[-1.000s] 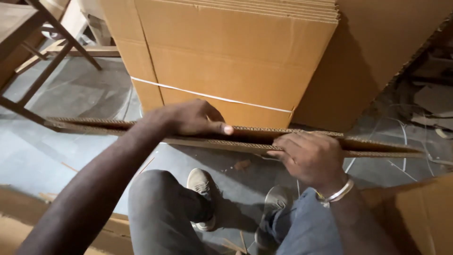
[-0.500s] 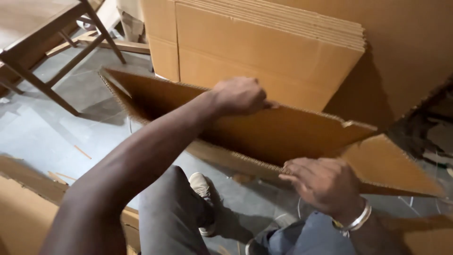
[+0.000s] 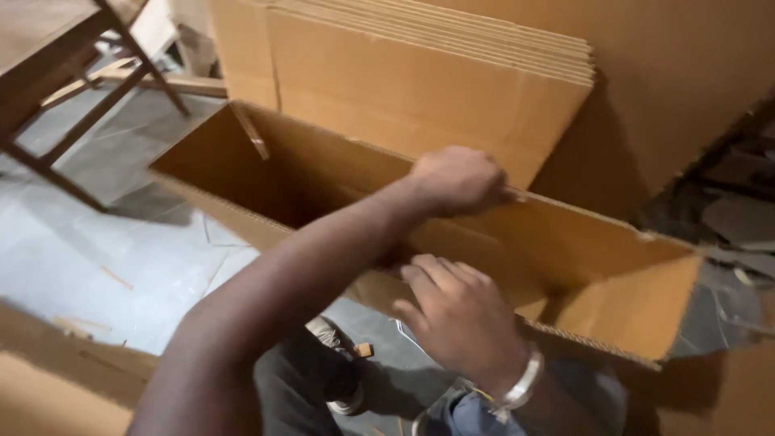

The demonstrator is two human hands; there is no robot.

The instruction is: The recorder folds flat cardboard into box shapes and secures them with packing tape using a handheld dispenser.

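Note:
A brown cardboard box (image 3: 291, 173) stands opened into a long rectangular tube in front of me, its inside facing up. My left hand (image 3: 460, 179) grips the top edge of the far wall. On the near wall rests my right hand (image 3: 456, 311), fingers spread and pressing the cardboard, with a metal bangle on the wrist. My knees and a shoe (image 3: 339, 363) show below the box.
A stack of flat cardboard sheets (image 3: 436, 81) leans upright just behind the box. A wooden table frame (image 3: 77, 89) stands at the upper left. More cardboard lies at the lower left (image 3: 56, 387), and scraps lie on the grey floor at right.
The flat folded box has been pulled open into a tube. My left hand lifted the far wall up and away while my right hand stayed low on the near wall.

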